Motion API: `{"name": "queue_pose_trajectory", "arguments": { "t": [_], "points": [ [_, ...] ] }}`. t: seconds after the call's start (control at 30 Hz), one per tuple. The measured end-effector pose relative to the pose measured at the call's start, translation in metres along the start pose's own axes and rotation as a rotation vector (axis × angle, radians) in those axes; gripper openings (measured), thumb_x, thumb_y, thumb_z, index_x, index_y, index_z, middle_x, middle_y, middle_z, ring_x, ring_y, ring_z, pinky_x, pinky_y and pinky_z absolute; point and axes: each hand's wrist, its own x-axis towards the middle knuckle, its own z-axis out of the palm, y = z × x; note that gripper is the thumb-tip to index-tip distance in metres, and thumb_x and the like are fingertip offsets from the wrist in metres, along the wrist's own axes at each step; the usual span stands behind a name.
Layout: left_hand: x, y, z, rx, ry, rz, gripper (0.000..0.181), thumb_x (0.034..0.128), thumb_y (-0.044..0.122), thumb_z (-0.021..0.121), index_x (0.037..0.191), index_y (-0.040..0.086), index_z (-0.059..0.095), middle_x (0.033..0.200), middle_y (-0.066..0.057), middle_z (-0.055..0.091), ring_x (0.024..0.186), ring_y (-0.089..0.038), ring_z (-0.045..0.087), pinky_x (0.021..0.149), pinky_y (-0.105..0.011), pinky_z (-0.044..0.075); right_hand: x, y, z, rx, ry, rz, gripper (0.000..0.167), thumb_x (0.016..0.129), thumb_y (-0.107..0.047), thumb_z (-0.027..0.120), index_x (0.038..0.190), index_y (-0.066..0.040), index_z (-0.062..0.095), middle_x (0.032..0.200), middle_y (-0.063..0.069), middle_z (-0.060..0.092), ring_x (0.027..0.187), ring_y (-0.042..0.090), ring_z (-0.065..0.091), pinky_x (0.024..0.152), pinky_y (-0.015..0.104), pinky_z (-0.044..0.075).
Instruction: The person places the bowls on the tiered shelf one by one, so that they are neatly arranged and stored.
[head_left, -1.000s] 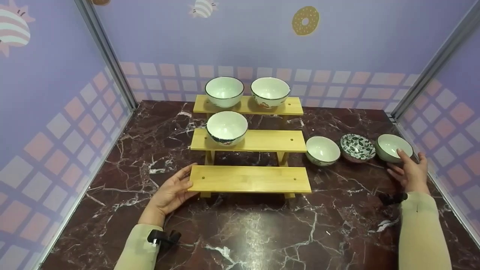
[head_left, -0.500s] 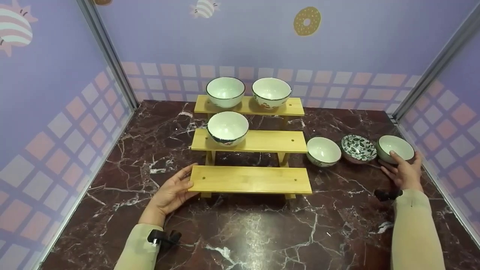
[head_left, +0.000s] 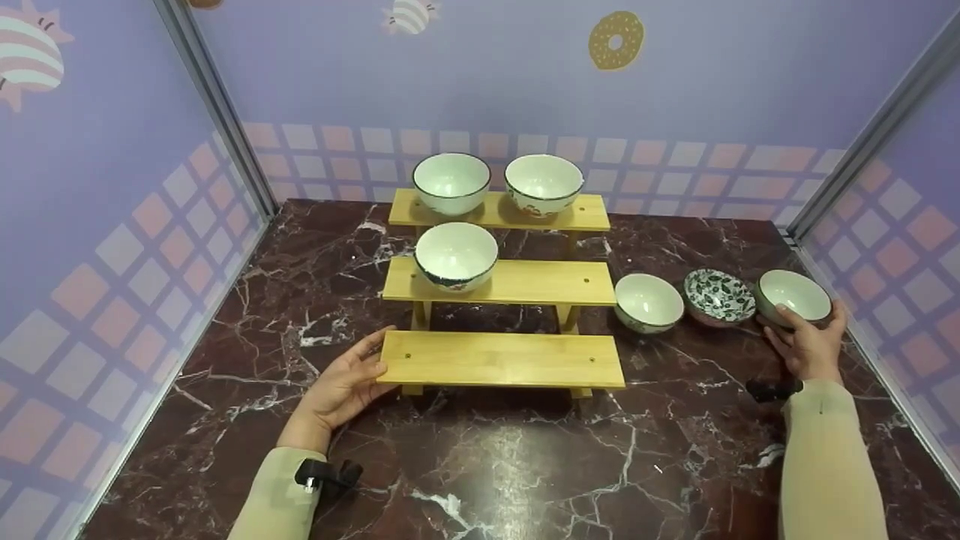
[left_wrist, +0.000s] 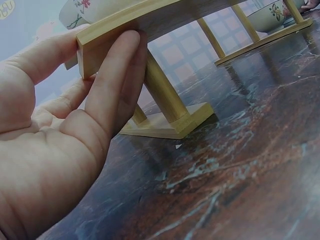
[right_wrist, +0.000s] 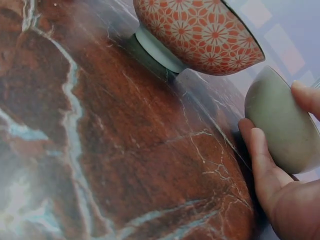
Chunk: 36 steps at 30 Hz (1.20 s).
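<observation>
and here's the left hand (head_left: pixel 345 386), partly closed, pinching the lowest board (head_left: pixel 502 358) of the yellow wooden three-step stand (head_left: pixel 547 281); far right, the right hand (head_left: pixel 815 346) grips, fingers curved around the round pale-green ceramic bowl (head_left: pixel 799 292), glossy inside, beside the green-and-white leaf-patterned ceramic bowl (head_left: pixel 718 297) on the dark-red marbled tabletop (head_left: pixel 525 465).

Head view is directed forward and down from above the dark red, white-veined marble-patterned desk (head_left: pixel 675 450). Yellow three-tier wooden stand (head_left: pixel 495 358) is viewed close and low, left wrist; pale green round ceramic bowl (right_wrist: pixel 277 117) close, right wrist. Both are shared with head.
</observation>
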Motion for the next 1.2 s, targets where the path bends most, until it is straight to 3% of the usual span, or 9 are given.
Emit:
{"name": "queue_pose_trajectory", "arguments": {
  "t": [0.27,0.6,0.9,1.2],
  "points": [
    [0.0,0.0,-0.001,-0.008,-0.017,0.002,0.076,0.104,-0.009,0.043,0.165,0.005,0.0,0.138,-0.006,0.058,0.117,-0.02,0.069,0.098,-0.028,0.059,0.004,0.001,-0.001,0.065,0.052,0.011,0.112,0.092,0.005,0.069,0.157,-0.057,0.002,0.167,-0.017,-0.013,0.069,0.02,0.073,0.061,0.029,0.063],
    [0.0,0.0,0.0,-0.015,-0.012,0.006,0.075,0.1035,-0.009,0.043,0.165,0.005,0.003,0.138,-0.006,0.058,0.117,-0.02,0.069,0.098,-0.028,0.059,0.0,-0.002,-0.003,0.123,0.045,-0.013,0.109,0.091,0.009,0.069,0.156,-0.056,0.011,0.166,-0.018,-0.011,0.068,0.026,0.075,0.058,0.03,0.063],
    [-0.001,0.001,0.0,-0.015,-0.025,0.018,0.071,0.1048,-0.008,0.044,0.165,0.005,0.009,0.139,-0.005,0.059,0.119,-0.019,0.069,0.098,-0.028,0.059,-0.012,-0.015,-0.005,0.12,-0.028,-0.037,0.113,0.09,0.012,0.068,0.158,-0.056,0.008,0.166,-0.019,-0.019,0.071,0.028,0.077,0.059,0.03,0.063],
    [-0.001,-0.001,-0.001,-0.006,-0.024,0.019,0.071,0.1048,-0.008,0.043,0.165,0.005,0.008,0.138,-0.005,0.06,0.118,-0.018,0.069,0.098,-0.027,0.059,-0.028,-0.026,0.0,0.152,-0.139,-0.03,0.11,0.09,0.018,0.063,0.157,-0.054,0.015,0.163,-0.021,-0.014,0.074,0.03,0.077,0.062,0.031,0.063]
  ]
}}
